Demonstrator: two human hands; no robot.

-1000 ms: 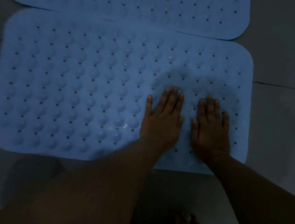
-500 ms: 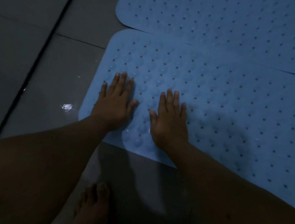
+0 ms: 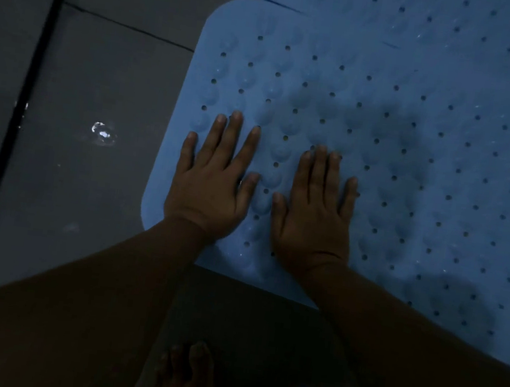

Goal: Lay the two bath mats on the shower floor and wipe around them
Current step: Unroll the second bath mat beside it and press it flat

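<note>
Near mat [image 3: 411,167] runs off the right edge, its right end unseen; its near edge is partly covered by the right forearm [image 3: 419,358]. Far mat [image 3: 430,12] cut by top and right edges, only a corner strip shows; whether it overlaps the near mat or just touches it is unclear. Palms of left hand [image 3: 213,185] and right hand [image 3: 315,213] face down, contact hidden. Both forearms leave the frame at the bottom. Foot [image 3: 185,374] is dim, toes only, cut by the bottom edge. Glinting spot [image 3: 103,133] on the floor [image 3: 102,62] can't be identified. Scene is very dark, so detail is lost.
</note>
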